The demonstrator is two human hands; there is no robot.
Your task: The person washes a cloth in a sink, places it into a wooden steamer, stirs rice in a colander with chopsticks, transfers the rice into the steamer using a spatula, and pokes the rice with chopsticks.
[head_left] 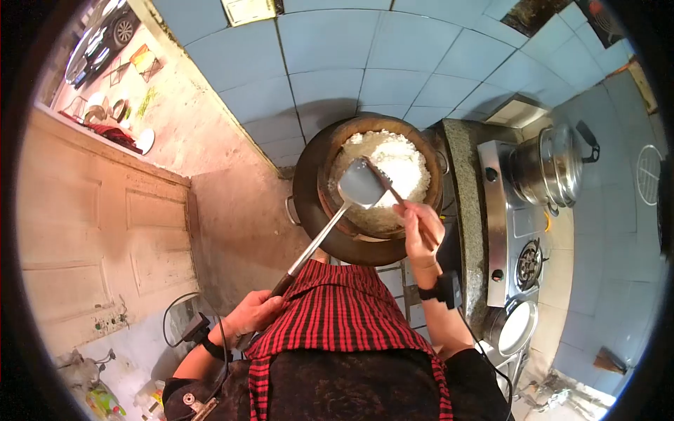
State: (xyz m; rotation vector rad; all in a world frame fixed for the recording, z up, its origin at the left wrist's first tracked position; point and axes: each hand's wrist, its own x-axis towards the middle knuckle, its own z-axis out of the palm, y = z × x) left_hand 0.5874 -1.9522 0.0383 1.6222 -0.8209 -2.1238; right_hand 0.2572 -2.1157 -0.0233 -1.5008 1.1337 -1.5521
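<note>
My left hand (258, 311) is closed around the dark handle of a metal wok spatula (361, 184). The spatula's broad blade is over a round wooden steamer tub (327, 168) filled with white, grainy food that looks like rice (407, 163). My right hand (423, 228) grips dark brown chopsticks (385, 180), whose far ends lie at the right edge of the blade. I cannot tell whether there is one stick or a pair. The tub sits inside a large dark wok (309, 175) with side handles.
Right of the wok runs a granite counter edge (472, 231) with a gas stove (500, 224), a stacked steel steamer pot (544, 168) and a pan with white contents (517, 328). A wooden door (105, 231) stands left. Blue tiled wall (323, 42) rises behind the wok.
</note>
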